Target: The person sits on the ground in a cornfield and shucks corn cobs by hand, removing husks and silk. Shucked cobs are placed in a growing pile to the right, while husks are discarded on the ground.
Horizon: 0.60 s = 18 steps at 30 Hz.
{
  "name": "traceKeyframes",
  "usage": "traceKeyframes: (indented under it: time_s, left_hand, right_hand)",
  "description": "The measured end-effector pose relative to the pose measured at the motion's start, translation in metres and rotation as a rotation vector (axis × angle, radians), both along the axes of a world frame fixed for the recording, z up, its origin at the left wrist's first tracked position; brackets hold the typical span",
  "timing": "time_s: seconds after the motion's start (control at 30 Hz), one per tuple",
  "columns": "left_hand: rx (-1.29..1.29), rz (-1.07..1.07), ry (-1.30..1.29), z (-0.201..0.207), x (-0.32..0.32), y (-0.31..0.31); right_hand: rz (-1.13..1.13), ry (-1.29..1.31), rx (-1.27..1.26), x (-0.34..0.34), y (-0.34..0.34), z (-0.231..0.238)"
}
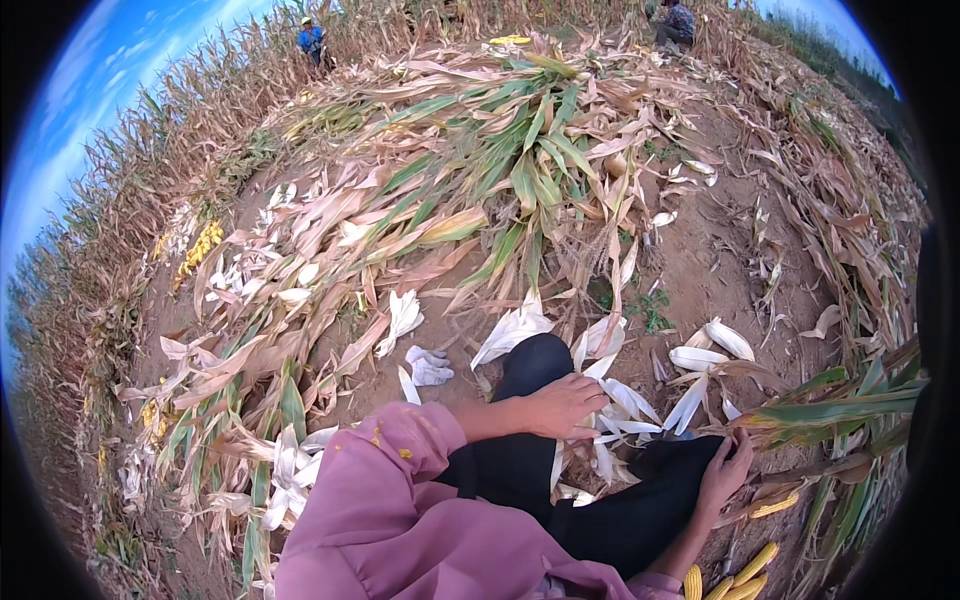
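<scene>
Littering soil beside left hand (562, 405): husks (700, 357).

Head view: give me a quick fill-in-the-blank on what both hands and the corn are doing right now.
1. The left hand rests on white ____ lying on the soil.
2. The right hand reaches toward a dry ____ at the right.
3. The husked cobs near the lower edge are ____ in colour.
4. The sleeve on the left arm is ____.

Missing words: husks; stalk; yellow; pink
</scene>
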<state>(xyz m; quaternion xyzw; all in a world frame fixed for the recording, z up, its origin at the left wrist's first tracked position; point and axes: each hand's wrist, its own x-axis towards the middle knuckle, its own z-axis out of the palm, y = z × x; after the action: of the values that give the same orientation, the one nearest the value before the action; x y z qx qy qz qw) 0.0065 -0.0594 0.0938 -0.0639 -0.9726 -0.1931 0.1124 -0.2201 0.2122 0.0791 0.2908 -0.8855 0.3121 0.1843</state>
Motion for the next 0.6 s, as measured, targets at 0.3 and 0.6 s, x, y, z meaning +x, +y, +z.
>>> traceKeyframes:
  time_s: [0.3,0.6]
  left_hand:
    - [-0.159,-0.179,-0.478,-0.073,0.011,0.025]
    - [0.114,-0.199,-0.700,-0.097,-0.006,0.043]
  right_hand:
    - [0.055,0.057,0.226,0.011,-0.008,0.003]
    - [0.041,0.058,0.233,0.012,-0.012,0.005]
